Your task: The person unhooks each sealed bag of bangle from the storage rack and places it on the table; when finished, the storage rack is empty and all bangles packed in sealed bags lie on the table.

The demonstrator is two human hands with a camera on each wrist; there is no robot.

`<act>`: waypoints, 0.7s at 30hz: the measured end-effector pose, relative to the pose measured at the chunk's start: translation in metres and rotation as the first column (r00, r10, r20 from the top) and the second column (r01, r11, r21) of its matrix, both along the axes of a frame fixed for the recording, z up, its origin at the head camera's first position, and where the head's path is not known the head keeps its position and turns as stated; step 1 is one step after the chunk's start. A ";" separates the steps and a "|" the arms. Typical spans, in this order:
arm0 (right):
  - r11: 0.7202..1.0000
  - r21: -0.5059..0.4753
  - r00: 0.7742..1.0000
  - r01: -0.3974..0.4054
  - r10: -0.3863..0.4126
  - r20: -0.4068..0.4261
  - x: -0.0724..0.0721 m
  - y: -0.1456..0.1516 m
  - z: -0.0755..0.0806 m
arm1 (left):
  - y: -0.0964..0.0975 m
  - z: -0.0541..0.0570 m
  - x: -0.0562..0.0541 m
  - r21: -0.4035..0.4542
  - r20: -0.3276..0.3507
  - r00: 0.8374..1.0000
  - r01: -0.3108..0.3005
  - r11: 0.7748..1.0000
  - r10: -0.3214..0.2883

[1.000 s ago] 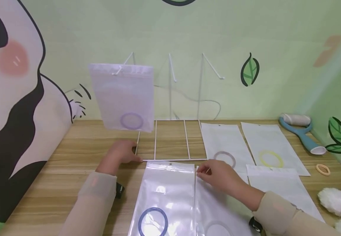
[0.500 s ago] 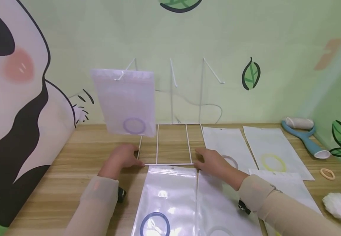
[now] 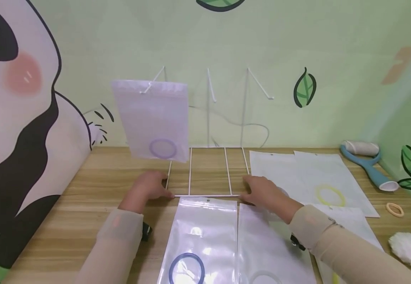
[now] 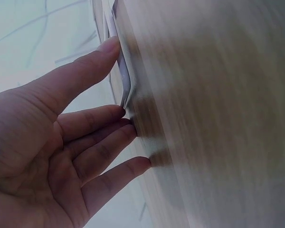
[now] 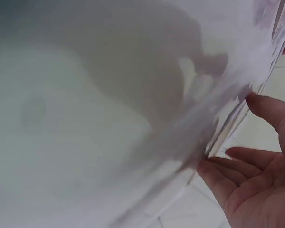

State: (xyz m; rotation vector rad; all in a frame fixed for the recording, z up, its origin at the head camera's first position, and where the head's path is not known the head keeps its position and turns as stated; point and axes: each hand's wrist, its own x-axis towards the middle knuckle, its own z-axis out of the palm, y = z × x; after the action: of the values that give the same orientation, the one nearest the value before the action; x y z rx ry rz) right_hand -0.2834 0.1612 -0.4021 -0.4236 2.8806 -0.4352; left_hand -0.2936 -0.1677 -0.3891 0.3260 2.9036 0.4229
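A white wire rack (image 3: 209, 195) stands on the wooden table, its hooks rising against the wall. My left hand (image 3: 149, 185) holds its front-left corner; in the left wrist view the thumb meets one rod and a fingertip the bend. My right hand (image 3: 267, 194) holds the front-right corner, which it hides, with thumb and fingers spread around it. From the left hook hangs a clear zip bag (image 3: 148, 118) with a purple ring in it. In front of the rack lies a bag with a blue ring (image 3: 205, 232); another bag (image 3: 258, 240) with a pale ring lies right of it.
Right of the rack, a bag (image 3: 269, 161) overlaps one with a yellow ring (image 3: 354, 177). Another bag (image 3: 347, 221) lies nearer. A blue-handled lint roller (image 3: 370, 169), a small orange ring (image 3: 395, 215) and a fluffy white thing (image 3: 409, 250) are along the right side.
My right hand has come from the near bag to the rack's corner, then shifted slightly right. The bag beside the rack has slid right, onto the yellow-ring bag. My left hand stays put.
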 end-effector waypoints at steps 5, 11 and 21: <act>1.000 0.000 1.000 -0.027 0.027 -0.014 -0.005 0.004 0.002 | 0.001 0.002 -0.002 -0.022 0.003 1.000 0.006 1.000 -0.006; 1.000 -0.007 0.999 -0.031 0.031 -0.030 -0.008 0.011 0.003 | 0.003 0.002 -0.006 -0.035 -0.031 0.999 0.038 0.999 -0.039; 0.989 0.102 0.994 -0.107 0.107 0.004 -0.019 0.003 0.012 | -0.017 -0.010 0.002 0.355 -0.021 0.988 -0.138 0.925 0.155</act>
State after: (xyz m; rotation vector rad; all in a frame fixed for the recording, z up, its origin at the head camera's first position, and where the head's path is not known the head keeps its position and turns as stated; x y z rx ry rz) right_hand -0.3022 0.1637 -0.3906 -0.5573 2.8486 -0.2687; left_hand -0.2912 -0.1846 -0.3990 0.1689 2.8987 0.9802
